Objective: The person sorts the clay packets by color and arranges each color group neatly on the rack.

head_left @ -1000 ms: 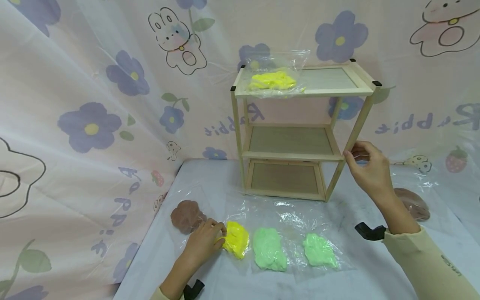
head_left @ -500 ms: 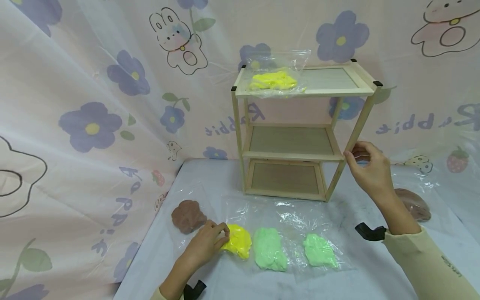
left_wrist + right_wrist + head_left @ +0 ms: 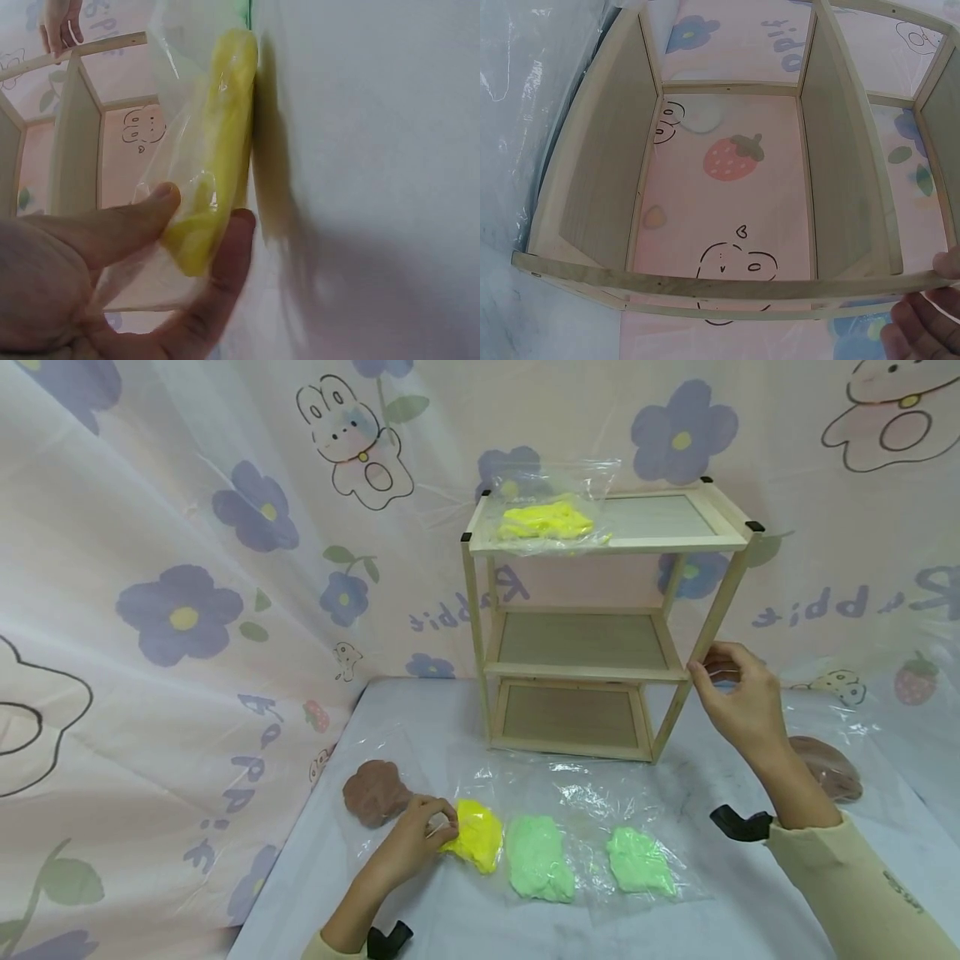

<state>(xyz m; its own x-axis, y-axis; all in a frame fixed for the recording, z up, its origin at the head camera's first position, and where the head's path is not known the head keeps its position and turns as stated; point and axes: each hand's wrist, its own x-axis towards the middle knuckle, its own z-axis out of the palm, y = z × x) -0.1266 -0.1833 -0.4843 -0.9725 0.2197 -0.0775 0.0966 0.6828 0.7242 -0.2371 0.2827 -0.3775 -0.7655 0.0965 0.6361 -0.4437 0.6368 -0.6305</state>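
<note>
My left hand (image 3: 411,843) pinches the edge of a clear plastic bag holding a flat yellow lump (image 3: 480,837), soft and clay-like. In the left wrist view, thumb and fingers lie on either side of the bagged yellow lump (image 3: 231,112), which is tilted up on its edge above the white surface. My right hand (image 3: 742,702) grips the front right post of a three-tier wooden shelf (image 3: 585,673), near the middle tier. The right wrist view has the thumb and fingers on either side of that post (image 3: 727,289).
Two bagged pale green lumps, one (image 3: 540,860) beside the yellow lump and another (image 3: 640,860) farther right, lie before the shelf. A bagged brown lump (image 3: 375,793) lies left, another (image 3: 825,767) right. Bagged yellow stuff (image 3: 547,520) sits on the top tier. A printed curtain (image 3: 187,710) hangs behind.
The yellow lump has shifted slightly right and changed its tilt in my left hand, which moved a little with it. My right hand and the shelf have stayed put.
</note>
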